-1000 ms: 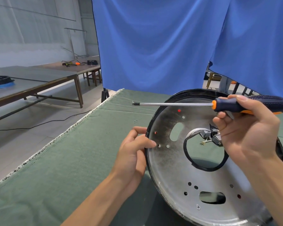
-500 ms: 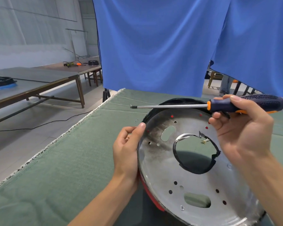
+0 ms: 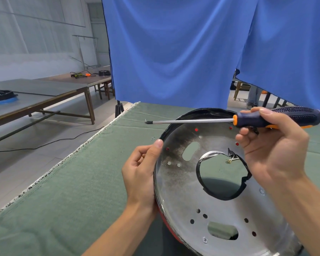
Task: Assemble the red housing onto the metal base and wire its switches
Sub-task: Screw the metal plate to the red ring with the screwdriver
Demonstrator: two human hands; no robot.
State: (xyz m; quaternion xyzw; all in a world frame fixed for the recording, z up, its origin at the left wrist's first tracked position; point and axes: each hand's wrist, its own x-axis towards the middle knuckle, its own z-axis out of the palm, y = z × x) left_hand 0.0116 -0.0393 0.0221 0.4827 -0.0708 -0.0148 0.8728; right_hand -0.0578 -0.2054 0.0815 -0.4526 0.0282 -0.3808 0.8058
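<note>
No brand, label or lettering readable anywhere. Left hand [image 3: 139, 172] clamped on the left rim of the metal base [image 3: 185, 193], thumb lying along the edge, fingers curled behind. Base tilted up toward the camera, shiny disc with a black-edged central opening and several drilled holes, two screw heads showing low and right. Red housing [image 3: 166, 226] peeking out just under the lower left rim, red also visible through the small holes near the top. Right hand [image 3: 272, 154] closed around the screwdriver [image 3: 235, 121], dark handle with orange collar, shaft held level above the upper edge of the base and pointing left, tip with a small screw on it hanging free over the green cloth [image 3: 72, 191]. Two loose screws [image 3: 153, 138] lying on the cloth just beyond the left thumb. Cloth edge running diagonally at left, floor past it; plenty of bare cloth left of the base. Blue curtain [image 3: 174, 52] close behind.
</note>
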